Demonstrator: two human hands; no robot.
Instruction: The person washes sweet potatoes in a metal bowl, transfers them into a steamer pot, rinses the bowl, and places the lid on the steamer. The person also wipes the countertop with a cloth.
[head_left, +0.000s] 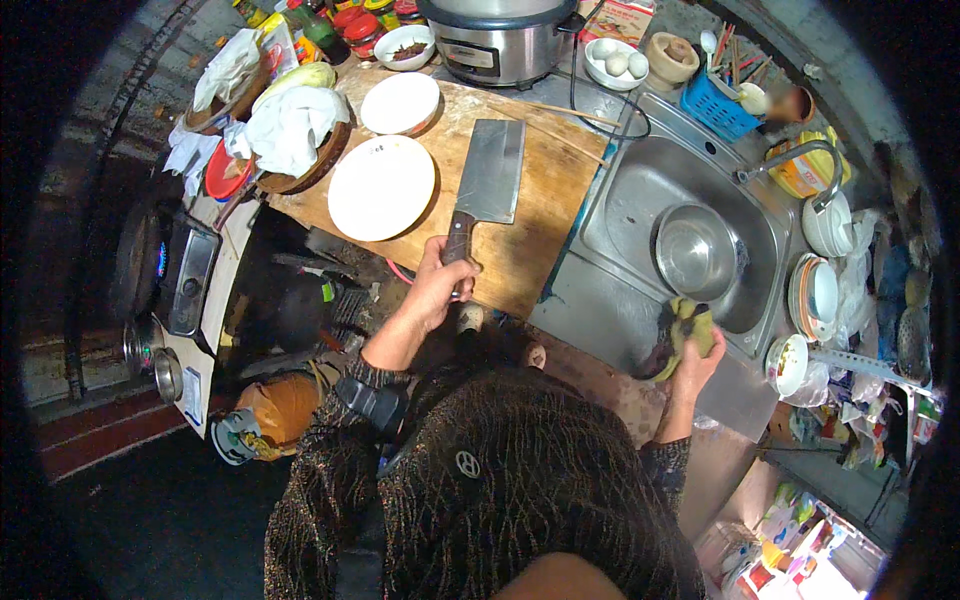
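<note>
My left hand (442, 281) is closed round the dark handle of a cleaver (490, 169), whose wide steel blade points away from me over a wooden cutting board (559, 202). Two white plates, one nearer (382, 188) and one farther (400, 103), lie on the board left of the blade. At the right, my right hand (699, 356) grips a yellow-green and dark cloth (688, 334) at the near side of a steel sink (626, 180). A metal bowl (696, 251) sits in the basin just beyond the cloth.
Thin wooden sticks (574, 139) lie on the board's far right. Behind stand a steel cooker (499, 45), a bowl of eggs (616, 64) and a blue basket (718, 105). Stacked dishes (814, 296) line the sink's right. A lit gas stove (191, 281) is at left.
</note>
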